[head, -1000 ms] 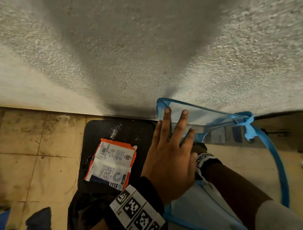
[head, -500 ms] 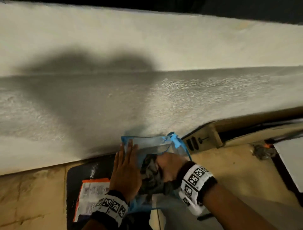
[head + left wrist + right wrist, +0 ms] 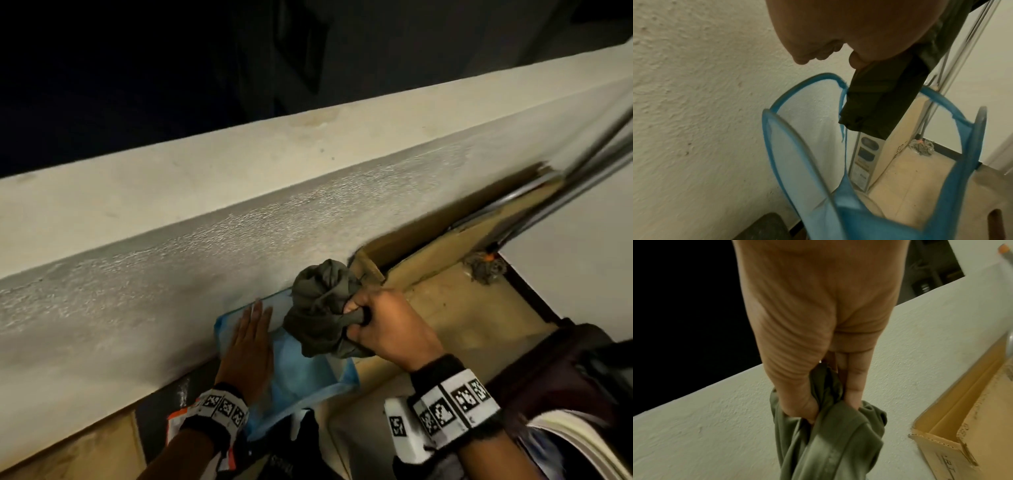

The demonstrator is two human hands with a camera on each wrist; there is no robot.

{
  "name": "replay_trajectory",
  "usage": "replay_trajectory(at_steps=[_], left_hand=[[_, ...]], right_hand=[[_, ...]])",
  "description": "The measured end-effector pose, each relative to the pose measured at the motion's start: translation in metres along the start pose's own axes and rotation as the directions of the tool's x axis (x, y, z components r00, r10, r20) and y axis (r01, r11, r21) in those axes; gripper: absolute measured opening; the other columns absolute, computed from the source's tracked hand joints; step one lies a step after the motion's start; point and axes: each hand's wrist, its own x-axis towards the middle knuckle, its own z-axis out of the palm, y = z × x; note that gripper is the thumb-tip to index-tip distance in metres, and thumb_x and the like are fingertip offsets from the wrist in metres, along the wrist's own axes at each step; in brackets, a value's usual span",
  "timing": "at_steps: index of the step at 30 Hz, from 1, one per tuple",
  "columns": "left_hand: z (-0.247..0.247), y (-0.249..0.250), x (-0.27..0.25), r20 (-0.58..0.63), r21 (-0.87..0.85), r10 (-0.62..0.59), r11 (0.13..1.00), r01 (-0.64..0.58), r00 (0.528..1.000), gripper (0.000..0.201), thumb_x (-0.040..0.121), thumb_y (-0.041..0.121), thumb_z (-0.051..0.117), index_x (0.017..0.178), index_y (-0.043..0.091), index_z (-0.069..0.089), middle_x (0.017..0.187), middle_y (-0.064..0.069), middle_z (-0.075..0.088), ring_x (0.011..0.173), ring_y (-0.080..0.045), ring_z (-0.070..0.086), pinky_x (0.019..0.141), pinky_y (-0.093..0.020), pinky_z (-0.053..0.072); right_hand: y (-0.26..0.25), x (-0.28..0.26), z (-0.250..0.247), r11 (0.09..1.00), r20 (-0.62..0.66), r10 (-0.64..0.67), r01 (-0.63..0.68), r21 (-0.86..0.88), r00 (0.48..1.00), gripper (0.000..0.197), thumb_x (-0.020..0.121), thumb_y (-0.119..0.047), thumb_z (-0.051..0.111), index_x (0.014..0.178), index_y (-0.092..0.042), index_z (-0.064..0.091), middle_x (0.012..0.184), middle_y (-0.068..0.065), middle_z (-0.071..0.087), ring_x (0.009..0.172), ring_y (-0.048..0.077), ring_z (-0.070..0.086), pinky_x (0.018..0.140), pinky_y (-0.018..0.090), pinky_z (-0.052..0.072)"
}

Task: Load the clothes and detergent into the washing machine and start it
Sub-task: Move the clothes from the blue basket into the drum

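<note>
A blue mesh laundry hamper (image 3: 301,370) stands against the textured wall; its rim (image 3: 777,107) fills the left wrist view. My right hand (image 3: 356,318) grips a bunched olive-green garment (image 3: 318,308) and holds it above the hamper's mouth. The same garment (image 3: 830,439) hangs from my right fingers (image 3: 853,386) in the right wrist view, and it dangles as a dark cloth (image 3: 875,105) in the left wrist view. My left hand (image 3: 250,332) lies flat, fingers straight, on the hamper's left rim. An orange-and-white detergent packet (image 3: 178,416) peeks out by my left wrist.
A low white wall (image 3: 205,212) runs across with darkness beyond it. An open cardboard box (image 3: 428,246) lies right of the hamper on the tiled floor (image 3: 445,315). A black mat (image 3: 154,425) lies under the packet. Metal rods (image 3: 582,164) lean at the far right.
My right hand has pulled the olive garment up out of the hamper. The view has tilted upward. My left hand stays flat on the hamper's rim.
</note>
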Motion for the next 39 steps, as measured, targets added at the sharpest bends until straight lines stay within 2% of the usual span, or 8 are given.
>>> replay_trajectory(at_steps=[6, 12, 16, 20, 25, 28, 32, 39], left_hand=[[-0.029, 0.05, 0.011, -0.093, -0.068, 0.107, 0.991, -0.114, 0.99, 0.067, 0.096, 0.01, 0.048, 0.155, 0.014, 0.017, 0.165, -0.005, 0.008, 0.152, -0.023, 0.001, 0.122, -0.048, 0.019], [-0.024, 0.134, 0.01, -0.059, -0.098, 0.301, 0.947, -0.306, 0.952, 0.063, 0.094, 0.029, 0.034, 0.154, 0.015, 0.021, 0.164, -0.004, 0.012, 0.151, -0.019, 0.003, 0.122, -0.047, 0.017], [0.008, 0.219, 0.005, 0.026, -0.075, 0.484, 0.874, -0.481, 0.875, 0.064, 0.097, 0.042, 0.028, 0.156, 0.021, 0.014, 0.164, 0.003, 0.008, 0.151, -0.015, 0.003, 0.123, -0.043, 0.014], [0.057, 0.298, -0.011, 0.194, -0.037, 0.598, 0.797, -0.603, 0.778, 0.063, 0.096, 0.045, 0.021, 0.156, 0.023, 0.015, 0.164, 0.005, 0.011, 0.151, -0.014, 0.011, 0.123, -0.038, 0.014], [0.125, 0.356, -0.042, 0.452, 0.038, 0.617, 0.709, -0.704, 0.645, 0.064, 0.095, 0.047, 0.02, 0.156, 0.027, 0.012, 0.165, 0.007, 0.011, 0.151, -0.014, 0.011, 0.122, -0.039, 0.017], [0.157, 0.363, -0.057, 0.579, 0.161, 0.554, 0.642, -0.75, 0.598, 0.071, 0.09, 0.053, 0.014, 0.156, 0.028, 0.017, 0.165, 0.007, 0.012, 0.153, -0.026, 0.003, 0.119, -0.052, 0.017], [0.181, 0.356, -0.065, 0.601, 0.324, 0.543, 0.504, -0.8, 0.586, 0.066, 0.088, 0.062, 0.038, 0.144, 0.028, 0.048, 0.157, 0.002, 0.036, 0.147, -0.043, 0.019, 0.108, -0.068, 0.024], [0.184, 0.356, -0.063, 0.569, 0.372, 0.571, 0.463, -0.805, 0.592, 0.057, 0.09, 0.071, 0.03, 0.138, 0.046, 0.049, 0.16, 0.011, 0.026, 0.151, -0.036, -0.004, 0.114, -0.064, 0.016]], right_hand=[[-0.003, -0.068, -0.043, 0.988, -0.252, 0.062, -0.024, 0.149, 0.966, 0.016, 0.075, -0.017, 0.076, 0.084, -0.03, 0.072, 0.086, -0.017, 0.066, 0.082, -0.002, 0.062, 0.069, 0.01, 0.046], [0.012, -0.167, -0.096, 0.974, -0.507, 0.163, -0.057, 0.219, 0.847, 0.018, 0.07, -0.014, 0.077, 0.081, -0.027, 0.071, 0.083, -0.014, 0.068, 0.083, 0.004, 0.065, 0.073, 0.025, 0.051], [0.044, -0.246, -0.115, 0.964, -0.647, 0.258, -0.144, 0.226, 0.717, 0.02, 0.07, -0.009, 0.077, 0.079, -0.025, 0.07, 0.083, -0.011, 0.067, 0.08, 0.008, 0.066, 0.071, 0.028, 0.052], [0.083, -0.337, -0.112, 0.905, -0.737, 0.425, -0.276, 0.325, 0.526, 0.025, 0.07, -0.001, 0.078, 0.077, -0.023, 0.07, 0.082, -0.007, 0.068, 0.077, 0.01, 0.066, 0.069, 0.029, 0.052], [0.126, -0.433, -0.087, 0.791, -0.74, 0.594, -0.392, 0.469, 0.315, 0.029, 0.07, 0.002, 0.08, 0.076, -0.026, 0.072, 0.085, -0.008, 0.07, 0.08, 0.007, 0.067, 0.071, 0.02, 0.051], [0.155, -0.467, -0.066, 0.713, -0.709, 0.674, -0.432, 0.552, 0.207, 0.029, 0.069, 0.001, 0.079, 0.076, -0.027, 0.072, 0.084, -0.01, 0.071, 0.079, 0.006, 0.067, 0.072, 0.024, 0.052], [0.191, -0.491, -0.039, 0.628, -0.635, 0.754, -0.47, 0.62, 0.169, 0.032, 0.069, 0.0, 0.078, 0.074, -0.031, 0.071, 0.085, -0.016, 0.071, 0.083, 0.0, 0.066, 0.074, 0.022, 0.052], [0.243, -0.502, -0.013, 0.503, -0.48, 0.852, -0.58, 0.641, 0.208, 0.02, 0.071, -0.009, 0.075, 0.072, -0.028, 0.071, 0.078, -0.015, 0.072, 0.077, -0.005, 0.065, 0.066, 0.01, 0.047]])
